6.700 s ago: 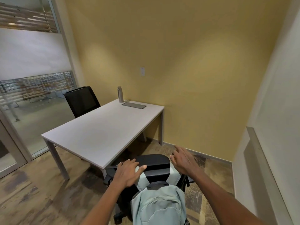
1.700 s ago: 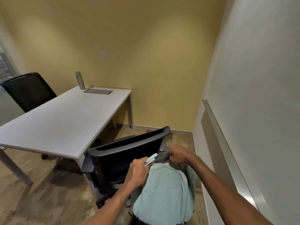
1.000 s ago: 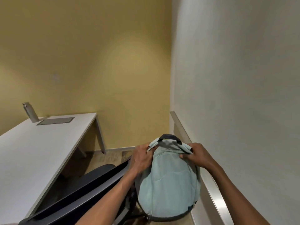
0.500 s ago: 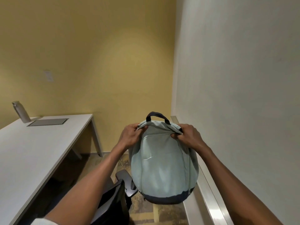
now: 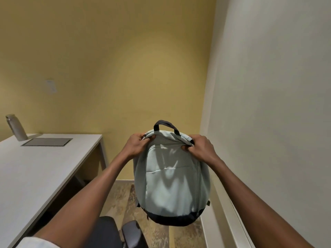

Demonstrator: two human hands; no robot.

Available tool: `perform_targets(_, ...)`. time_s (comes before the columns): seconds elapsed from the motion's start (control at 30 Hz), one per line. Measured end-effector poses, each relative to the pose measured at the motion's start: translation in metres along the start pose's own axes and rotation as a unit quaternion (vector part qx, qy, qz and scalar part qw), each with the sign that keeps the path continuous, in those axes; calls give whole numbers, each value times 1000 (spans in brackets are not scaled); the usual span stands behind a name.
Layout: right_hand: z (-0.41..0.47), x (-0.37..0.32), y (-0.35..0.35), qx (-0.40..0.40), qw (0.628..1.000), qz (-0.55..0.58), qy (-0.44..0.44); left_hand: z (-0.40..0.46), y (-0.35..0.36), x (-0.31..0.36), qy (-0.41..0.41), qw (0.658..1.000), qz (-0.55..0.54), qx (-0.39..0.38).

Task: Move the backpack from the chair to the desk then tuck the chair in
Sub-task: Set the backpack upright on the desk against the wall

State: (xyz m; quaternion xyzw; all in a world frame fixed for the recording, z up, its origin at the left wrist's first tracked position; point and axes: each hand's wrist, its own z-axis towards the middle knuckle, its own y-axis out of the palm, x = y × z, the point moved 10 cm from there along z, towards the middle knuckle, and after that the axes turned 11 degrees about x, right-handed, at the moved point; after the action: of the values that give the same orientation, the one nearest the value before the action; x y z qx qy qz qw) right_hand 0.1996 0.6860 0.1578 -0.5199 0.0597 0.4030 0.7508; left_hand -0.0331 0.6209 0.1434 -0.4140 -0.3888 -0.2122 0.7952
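Pale-green backpack [image 5: 172, 178] hangs upright, long axis vertical, both sets of fingers [image 5: 149, 138] clenched on its top edge; your desk [image 5: 35, 169] lies at nine o'clock, nearer your left hand [image 5: 137, 144].

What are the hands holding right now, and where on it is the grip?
Both hands hold the backpack in the air: left hand and right hand pinch the fabric at its top corners, not the carry handle.

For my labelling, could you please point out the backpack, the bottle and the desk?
backpack [image 5: 172, 185]: head view, pale front panel.
bottle [image 5: 17, 128]: head view, metal body.
desk [image 5: 35, 169]: head view, bare white top.
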Motion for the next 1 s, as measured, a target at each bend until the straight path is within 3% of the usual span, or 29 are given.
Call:
perform_targets(0.43,174,-15,101,14,998,40,-48,139,-29,-63,-21,995,34,88)
perform_targets(0.73,323,-6,208,-77,988,106,-79,257,-30,-124,-72,988,74,116)
perform_targets(1.0,408,-39,278,-120,977,125,-122,329,-55,-165,-92,979,99,154)
